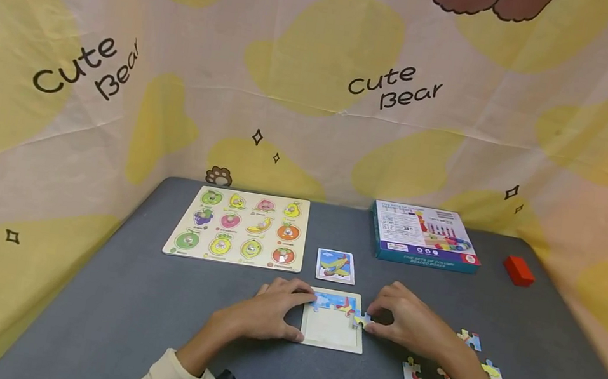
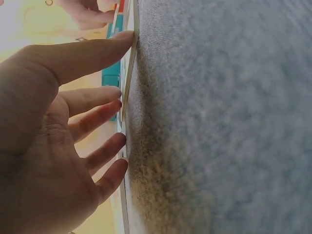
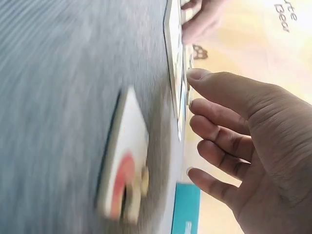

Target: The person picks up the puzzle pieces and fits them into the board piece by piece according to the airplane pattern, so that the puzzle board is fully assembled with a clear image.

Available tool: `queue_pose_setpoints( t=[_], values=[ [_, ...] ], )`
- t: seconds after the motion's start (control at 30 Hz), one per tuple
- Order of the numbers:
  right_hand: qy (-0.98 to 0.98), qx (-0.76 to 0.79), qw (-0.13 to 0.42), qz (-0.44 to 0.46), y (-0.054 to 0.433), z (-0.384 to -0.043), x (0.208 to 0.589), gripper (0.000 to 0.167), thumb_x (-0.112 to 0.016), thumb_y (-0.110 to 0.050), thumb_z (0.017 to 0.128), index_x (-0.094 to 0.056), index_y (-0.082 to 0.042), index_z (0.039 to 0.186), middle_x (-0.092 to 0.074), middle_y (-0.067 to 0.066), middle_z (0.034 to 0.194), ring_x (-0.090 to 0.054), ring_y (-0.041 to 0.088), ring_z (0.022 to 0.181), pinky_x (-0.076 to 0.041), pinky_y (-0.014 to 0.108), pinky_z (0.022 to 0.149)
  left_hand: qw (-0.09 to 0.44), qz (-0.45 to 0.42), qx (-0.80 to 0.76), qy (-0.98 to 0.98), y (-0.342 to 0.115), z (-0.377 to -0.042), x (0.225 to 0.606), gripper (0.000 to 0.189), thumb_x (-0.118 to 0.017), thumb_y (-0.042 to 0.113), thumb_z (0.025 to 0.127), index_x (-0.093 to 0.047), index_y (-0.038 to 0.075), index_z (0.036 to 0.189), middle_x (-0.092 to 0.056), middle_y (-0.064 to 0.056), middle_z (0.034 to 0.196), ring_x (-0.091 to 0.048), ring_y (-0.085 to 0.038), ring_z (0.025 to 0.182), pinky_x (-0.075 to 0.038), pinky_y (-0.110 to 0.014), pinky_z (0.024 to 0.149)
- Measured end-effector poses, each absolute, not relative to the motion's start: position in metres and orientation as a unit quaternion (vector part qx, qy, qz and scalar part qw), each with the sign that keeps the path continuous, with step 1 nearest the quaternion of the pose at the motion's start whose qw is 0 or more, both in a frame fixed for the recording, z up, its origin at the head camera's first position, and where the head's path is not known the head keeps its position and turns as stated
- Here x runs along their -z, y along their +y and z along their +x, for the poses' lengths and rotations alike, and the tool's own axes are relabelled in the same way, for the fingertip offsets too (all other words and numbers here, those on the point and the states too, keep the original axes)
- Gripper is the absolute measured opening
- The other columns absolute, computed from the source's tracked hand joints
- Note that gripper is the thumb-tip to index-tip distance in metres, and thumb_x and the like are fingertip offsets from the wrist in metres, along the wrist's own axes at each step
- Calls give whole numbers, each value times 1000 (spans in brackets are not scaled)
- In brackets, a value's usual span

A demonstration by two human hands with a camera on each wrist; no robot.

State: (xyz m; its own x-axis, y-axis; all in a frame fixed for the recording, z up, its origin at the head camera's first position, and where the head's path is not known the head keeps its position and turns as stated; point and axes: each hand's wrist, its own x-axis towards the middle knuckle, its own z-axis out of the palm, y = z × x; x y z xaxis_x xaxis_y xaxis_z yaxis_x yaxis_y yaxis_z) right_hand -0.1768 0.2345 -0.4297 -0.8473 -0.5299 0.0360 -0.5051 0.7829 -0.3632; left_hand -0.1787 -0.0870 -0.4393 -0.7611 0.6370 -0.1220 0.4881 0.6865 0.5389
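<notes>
My left hand [image 1: 271, 310] touches the left side of a small wooden puzzle tray [image 1: 324, 332], thumb at its lower corner and fingers near the upper one. Pieces showing blue sky and a red tail part [image 1: 332, 301] line the tray's top row; bare wood shows below. Between thumb and fingertips, my right hand [image 1: 408, 315] pinches a jigsaw piece [image 1: 360, 320] over the tray's right edge. The right wrist view shows that piece [image 3: 189, 92] edge-on, its picture hidden.
Several loose jigsaw pieces [image 1: 412, 371] lie near my right forearm. Behind the tray are an airplane picture card [image 1: 336, 266], a fruit board [image 1: 241, 227] and a teal-edged box [image 1: 424, 237]. A red block [image 1: 519, 271] stands at the far right.
</notes>
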Motion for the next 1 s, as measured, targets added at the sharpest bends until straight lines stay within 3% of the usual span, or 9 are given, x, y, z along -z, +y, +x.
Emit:
queue_pose_setpoints(
  t=[0.23,0.73,1.0],
  values=[
    [930,165,15,-327,213,-182,434,23,-87,-39,89,-82,-22,102,-64,-15,100,-52,8,99,-52,35,86,155,309,-253,903,-86,-180,440,72,-82,36,91,-56,17,155,-48,3,157,-39,-27,144,-32,-56,111],
    [905,169,-12,-389,176,-192,441,21,-88,-33,87,-82,-16,99,-67,-10,97,-52,7,93,-50,29,81,147,310,-255,904,-89,-182,442,71,-84,38,90,-58,17,153,-50,5,154,-42,-25,141,-35,-52,107],
    [901,160,-17,-404,163,-192,441,21,-87,-29,88,-81,-14,102,-69,-5,99,-65,23,114,-50,48,107,147,311,-255,904,-89,-182,443,72,-83,40,91,-57,18,154,-50,6,155,-40,-25,143,-35,-52,108]
  ],
)
